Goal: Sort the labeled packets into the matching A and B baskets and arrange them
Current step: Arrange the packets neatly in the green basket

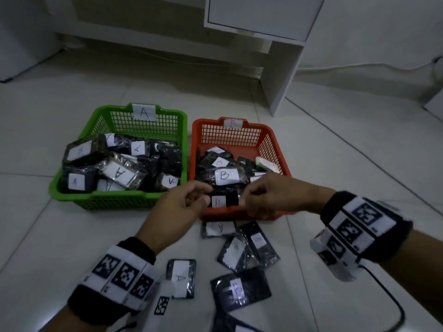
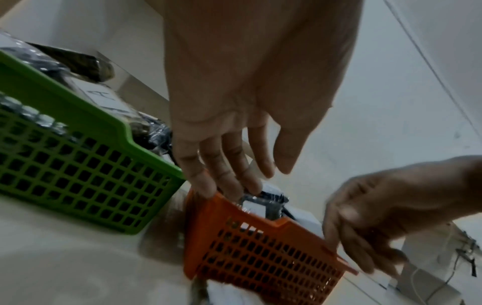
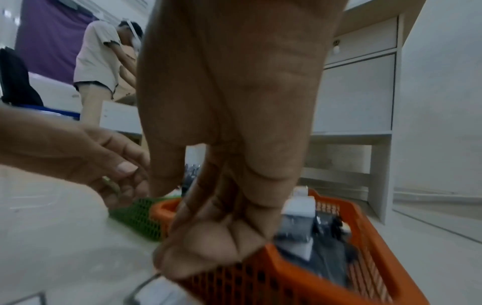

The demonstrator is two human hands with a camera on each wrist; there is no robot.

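Observation:
The green basket (image 1: 119,200) labelled A and the orange basket (image 1: 271,140) labelled B stand side by side on the floor, both holding several black labelled packets. A black packet marked B (image 1: 219,201) stands just inside the orange basket's near rim. My left hand (image 1: 189,202) is at its left edge, and the left wrist view shows its nearly straight fingers (image 2: 234,181) touching the packet (image 2: 258,204), thumb apart. My right hand (image 1: 254,200) hovers at the packet's right, over the orange rim (image 2: 260,258), its fingers (image 3: 208,247) loosely bunched with nothing seen in them.
Several loose packets lie on the floor before the baskets, among them an A packet (image 1: 181,279), a second A packet (image 1: 219,228) and a B packet (image 1: 239,288). A white cabinet (image 1: 275,68) stands behind. A black cable (image 1: 395,307) loops at right. A person (image 3: 99,62) stands far off.

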